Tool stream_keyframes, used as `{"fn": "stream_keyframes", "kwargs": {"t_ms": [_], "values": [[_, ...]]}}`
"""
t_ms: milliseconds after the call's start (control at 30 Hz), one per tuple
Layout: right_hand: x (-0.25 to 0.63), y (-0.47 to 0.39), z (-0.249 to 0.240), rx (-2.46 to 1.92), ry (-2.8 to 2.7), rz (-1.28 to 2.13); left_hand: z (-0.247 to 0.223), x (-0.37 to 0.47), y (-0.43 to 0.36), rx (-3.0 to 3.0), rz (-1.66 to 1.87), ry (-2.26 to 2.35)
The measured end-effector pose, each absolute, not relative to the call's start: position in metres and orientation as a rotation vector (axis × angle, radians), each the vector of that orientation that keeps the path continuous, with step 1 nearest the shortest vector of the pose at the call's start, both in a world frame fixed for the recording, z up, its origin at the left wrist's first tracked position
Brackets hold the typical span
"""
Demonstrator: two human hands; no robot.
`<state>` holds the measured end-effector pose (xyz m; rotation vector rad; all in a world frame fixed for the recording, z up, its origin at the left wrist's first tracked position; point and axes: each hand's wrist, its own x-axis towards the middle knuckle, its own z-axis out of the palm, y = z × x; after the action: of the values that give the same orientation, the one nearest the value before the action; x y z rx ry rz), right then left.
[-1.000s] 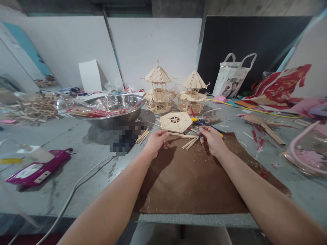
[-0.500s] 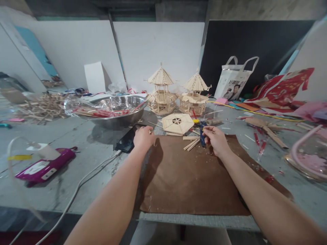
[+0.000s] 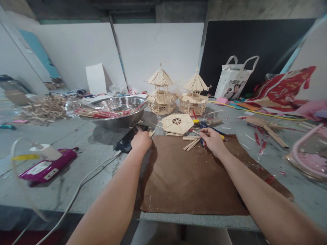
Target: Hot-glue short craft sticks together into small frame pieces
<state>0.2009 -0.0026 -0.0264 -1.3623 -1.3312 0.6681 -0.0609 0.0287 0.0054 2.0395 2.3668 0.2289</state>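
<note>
My left hand (image 3: 141, 140) is closed beside the black phone (image 3: 125, 139), its fingers at the ends of a few thin wooden sticks (image 3: 151, 133). Over the top edge of the brown mat, my right hand (image 3: 211, 139) has its thumb and fingers drawn together on the blue-and-yellow pliers (image 3: 213, 127), partly hiding them. Between the hands lies a hexagonal wooden stick panel (image 3: 178, 124) with a spoked opening in its middle. Several loose sticks (image 3: 191, 144) rest just below it.
Two stick-built pagodas (image 3: 161, 89) stand behind the panel. A steel basin (image 3: 120, 117) with wrapped red sticks is at back left. The brown mat (image 3: 194, 180) covers the table front. A purple power strip (image 3: 48, 165) with cables lies left, a paper bag (image 3: 232, 81) back right.
My left hand has shifted slightly left and down, showing stick ends by its fingers. My right hand has moved slightly left onto the pliers, whose second handle now shows to its right.
</note>
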Motion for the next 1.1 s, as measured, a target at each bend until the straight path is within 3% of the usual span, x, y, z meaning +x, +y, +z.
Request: {"fn": "stream_keyframes", "kwargs": {"t_ms": [1100], "values": [[0.1969, -0.0095, -0.0208, -1.545, -1.814, 0.283, 0.0018, -0.0625, 0.0327, 1.913, 0.194, 2.381]]}}
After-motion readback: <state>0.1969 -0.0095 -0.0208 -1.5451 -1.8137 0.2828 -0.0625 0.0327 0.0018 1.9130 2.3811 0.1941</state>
